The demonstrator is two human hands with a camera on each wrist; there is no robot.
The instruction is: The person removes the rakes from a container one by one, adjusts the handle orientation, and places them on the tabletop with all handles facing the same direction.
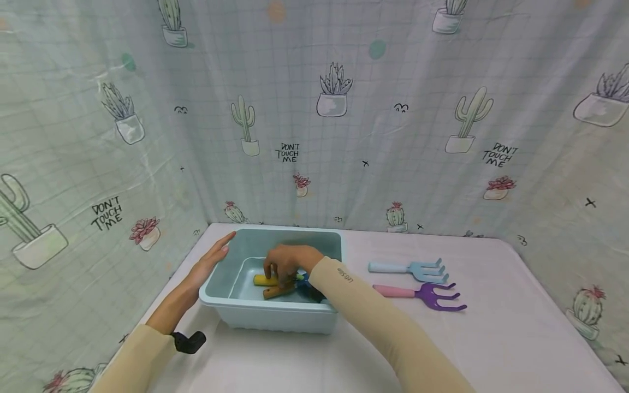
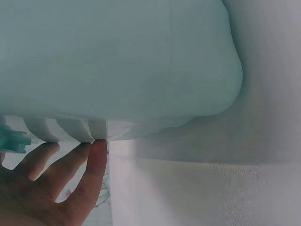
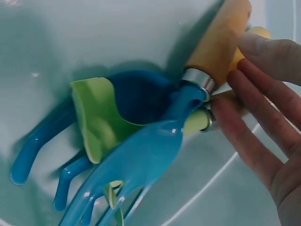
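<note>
Two hands, left [image 1: 208, 266] flat against tub [image 1: 221, 273], right [image 1: 287, 265] fingering tool handles [image 1: 275, 292]

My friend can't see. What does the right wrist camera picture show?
A right hand reaches its fingers onto wooden-handled garden tools lying in a pale blue tub. A blue rake, a blue scoop and a green scoop are piled together there.

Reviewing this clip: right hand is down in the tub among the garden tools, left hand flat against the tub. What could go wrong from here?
1. The blue rake, green scoop and wooden handle lie crossed over each other, so lifting one may drag another along.
2. The right hand shows straight fingers touching the handles, so the hold could slip.
3. The left hand only rests against the tub, which might slide on the table.
</note>
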